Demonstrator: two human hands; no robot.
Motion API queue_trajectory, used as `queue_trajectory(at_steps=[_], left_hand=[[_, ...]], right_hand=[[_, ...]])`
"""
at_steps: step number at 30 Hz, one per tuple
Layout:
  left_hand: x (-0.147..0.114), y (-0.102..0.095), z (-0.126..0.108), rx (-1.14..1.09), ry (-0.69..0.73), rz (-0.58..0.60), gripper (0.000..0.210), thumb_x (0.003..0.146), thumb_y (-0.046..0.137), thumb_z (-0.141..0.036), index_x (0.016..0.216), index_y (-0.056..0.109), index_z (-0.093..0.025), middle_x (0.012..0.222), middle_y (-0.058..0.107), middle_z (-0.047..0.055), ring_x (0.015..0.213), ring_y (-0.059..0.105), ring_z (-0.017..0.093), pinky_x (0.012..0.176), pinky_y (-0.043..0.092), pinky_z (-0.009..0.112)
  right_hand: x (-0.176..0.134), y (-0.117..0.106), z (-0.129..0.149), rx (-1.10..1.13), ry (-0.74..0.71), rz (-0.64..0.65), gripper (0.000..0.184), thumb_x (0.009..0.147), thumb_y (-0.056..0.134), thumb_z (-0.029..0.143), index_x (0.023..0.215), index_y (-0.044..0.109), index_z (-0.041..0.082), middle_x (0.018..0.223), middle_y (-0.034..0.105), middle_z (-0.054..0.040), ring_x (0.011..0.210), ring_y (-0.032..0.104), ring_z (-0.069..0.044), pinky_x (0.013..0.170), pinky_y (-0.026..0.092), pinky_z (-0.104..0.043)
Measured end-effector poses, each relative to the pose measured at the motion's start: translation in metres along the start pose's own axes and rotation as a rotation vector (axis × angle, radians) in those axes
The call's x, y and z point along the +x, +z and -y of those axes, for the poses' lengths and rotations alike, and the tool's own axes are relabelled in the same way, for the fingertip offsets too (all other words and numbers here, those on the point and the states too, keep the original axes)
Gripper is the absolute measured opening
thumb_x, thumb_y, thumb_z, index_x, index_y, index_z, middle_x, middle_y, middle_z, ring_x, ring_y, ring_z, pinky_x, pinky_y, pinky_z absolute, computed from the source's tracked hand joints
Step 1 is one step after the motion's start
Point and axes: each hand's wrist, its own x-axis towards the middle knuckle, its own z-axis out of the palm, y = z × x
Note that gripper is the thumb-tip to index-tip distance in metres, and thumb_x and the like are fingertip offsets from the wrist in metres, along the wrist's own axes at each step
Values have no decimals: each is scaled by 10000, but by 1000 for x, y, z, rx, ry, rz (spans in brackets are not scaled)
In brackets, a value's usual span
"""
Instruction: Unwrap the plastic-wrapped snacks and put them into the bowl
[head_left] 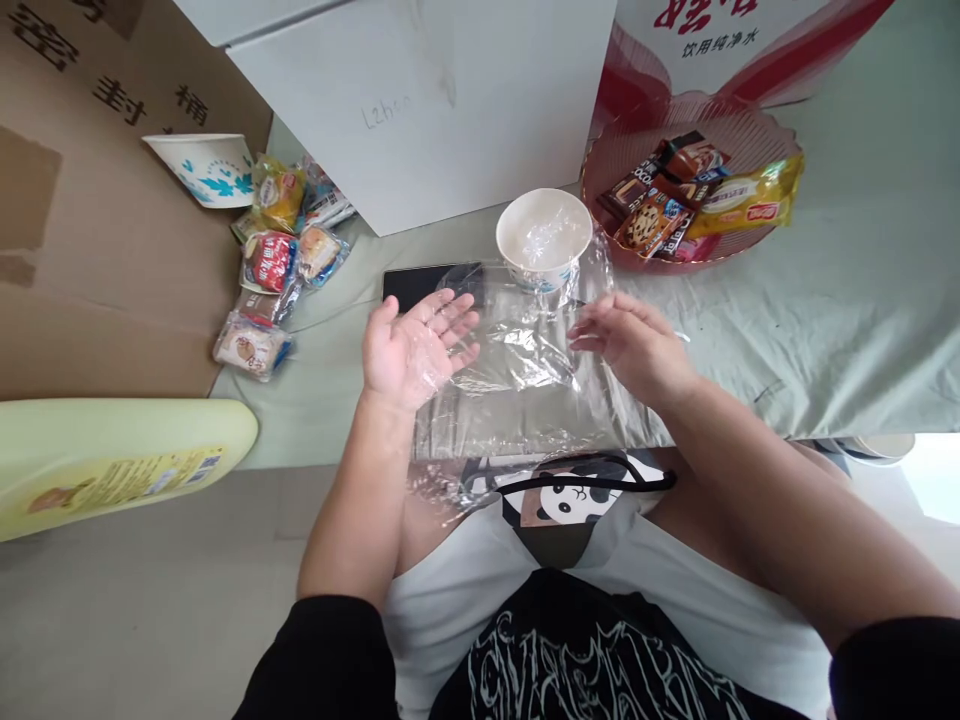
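A thin sheet of clear plastic film [517,350] spreads over the table's front edge and hangs toward my lap. My left hand [420,345] is open, palm up and fingers spread, with film against its palm and fingertips. On the other side, my right hand [630,345] has its fingers curled together at the film's right edge, seemingly pinching it. Just beyond the film stands a white paper bowl [534,272] with crumpled clear plastic inside. A dark flat rectangular object, like a phone [409,286], lies behind my left fingers, partly under the film.
A pink ribbed bowl [720,262] of wrapped snacks stands at back right. Several packaged snacks [251,345] and a tilted paper cup [206,165] are at left, beside a cardboard box [112,280]. A white box [450,110] stands behind; a yellow-green bottle [127,455] lies front left.
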Motion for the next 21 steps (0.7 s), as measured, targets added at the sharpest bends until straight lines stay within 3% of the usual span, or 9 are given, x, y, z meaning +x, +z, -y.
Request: queue_trajectory(at_steps=[2,4,6,8,12,16,18,21], left_hand=[[-2,-3,0,45,-44,32,541,788,688,-636,1113,685,-203,1187,760,118,1044,749,276,781,647,406],[-4,-7,3,142,-145,66,571,696,847,-504,1165,674,-229,1171,769,109,1019,759,273,776,650,385],[-5,-8,6,255,-240,70,572,624,927,-316,1134,689,-215,1057,790,91,891,774,229,696,635,302],[-3,-8,9,329,-245,26,452,604,936,-255,989,718,-162,863,777,60,709,743,160,560,569,205],[3,-3,10,297,-36,-114,370,666,902,-405,763,652,-151,625,665,-8,478,597,64,380,377,134],[4,0,8,297,239,-170,436,725,854,-522,943,616,-228,651,679,-42,392,513,46,319,220,160],[2,-1,10,344,323,-174,516,765,806,-584,1123,585,-285,702,718,-42,382,521,60,324,227,178],[4,-6,16,435,375,-159,607,808,754,-623,1275,525,-309,718,738,-30,464,625,103,421,398,199]], right_hand=[[5,-3,-1,31,-30,-158,328,775,778,467,728,555,232,741,661,23,727,691,-128,697,577,-281],[9,-8,0,32,-31,-264,364,807,732,516,730,507,240,700,636,29,637,668,-126,637,574,-289],[10,-13,2,19,-20,-337,383,822,711,539,745,475,247,671,612,37,547,627,-123,551,550,-286],[10,-17,5,-3,-12,-381,393,819,714,539,756,453,251,650,596,45,497,598,-120,490,522,-275],[7,-18,10,-68,3,-396,374,799,725,496,781,438,257,580,560,67,444,558,-109,437,479,-248],[7,-16,15,-139,46,-408,388,733,753,356,954,444,276,564,578,112,420,539,-98,423,446,-212],[7,-15,16,-163,62,-396,440,730,742,324,1026,420,284,584,598,119,426,551,-98,431,445,-206],[7,-15,18,-206,64,-376,450,752,725,313,1074,412,282,587,597,116,429,560,-100,432,440,-207]])
